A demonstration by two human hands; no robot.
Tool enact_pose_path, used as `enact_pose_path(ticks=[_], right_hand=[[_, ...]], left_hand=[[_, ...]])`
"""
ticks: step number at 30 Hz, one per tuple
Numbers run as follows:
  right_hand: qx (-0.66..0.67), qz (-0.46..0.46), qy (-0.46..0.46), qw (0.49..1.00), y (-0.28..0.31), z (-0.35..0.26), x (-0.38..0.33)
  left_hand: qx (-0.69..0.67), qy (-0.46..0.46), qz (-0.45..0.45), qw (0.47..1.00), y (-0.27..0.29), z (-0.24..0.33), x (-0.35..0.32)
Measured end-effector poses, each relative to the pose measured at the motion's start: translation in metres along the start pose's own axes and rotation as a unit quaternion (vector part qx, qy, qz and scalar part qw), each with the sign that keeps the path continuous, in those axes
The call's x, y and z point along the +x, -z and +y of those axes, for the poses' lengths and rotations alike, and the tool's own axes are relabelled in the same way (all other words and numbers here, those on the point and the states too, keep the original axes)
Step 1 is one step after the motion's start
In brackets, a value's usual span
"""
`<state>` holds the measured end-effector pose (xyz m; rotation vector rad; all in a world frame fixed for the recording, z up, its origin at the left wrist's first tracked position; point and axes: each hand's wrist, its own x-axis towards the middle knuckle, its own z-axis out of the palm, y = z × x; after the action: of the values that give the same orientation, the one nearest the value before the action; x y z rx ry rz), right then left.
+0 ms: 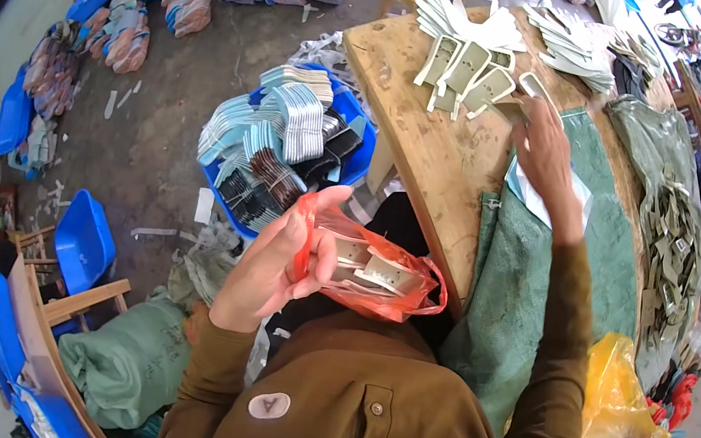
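Observation:
My left hand (276, 262) grips the rim of a thin red plastic bag (425, 298) above my lap, its fingers curled at the bag's left side. Inside the bag lie several cream, trough-shaped pieces (388, 272) with raised rims. Out over the wooden table, my right hand (547, 149) has its fingertips closed on a similar cream rimmed piece (533, 87); part of that piece is hidden by the fingers. Left of it, several more rimmed pieces (468, 69) lie in a loose cluster beside a fan of white gloves (466, 23).
The wooden table (406, 91) carries a green woven sack (506, 269) and more pale gloves (571, 48). A blue basin (360, 153) of bundled striped textiles stands on the floor to its left. A yellow plastic bag (619, 395) sits near my right elbow, a stuffed green sack (130, 358) near my left.

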<state>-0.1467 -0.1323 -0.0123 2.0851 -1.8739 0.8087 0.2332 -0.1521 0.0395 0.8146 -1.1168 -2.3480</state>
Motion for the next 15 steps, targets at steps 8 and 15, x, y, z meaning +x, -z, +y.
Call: enact_pose_path(ticks=[8,15], right_hand=[[0.338,-0.21,-0.081,0.914,-0.05,-0.205,-0.065],[0.297,-0.136,-0.329,0.886,-0.037,-0.079,0.012]], left_hand=[[-0.035,0.028,-0.032,0.998,0.01,-0.001,0.003],[0.012,0.038,-0.073,0.997,0.009,0.003,-0.001]])
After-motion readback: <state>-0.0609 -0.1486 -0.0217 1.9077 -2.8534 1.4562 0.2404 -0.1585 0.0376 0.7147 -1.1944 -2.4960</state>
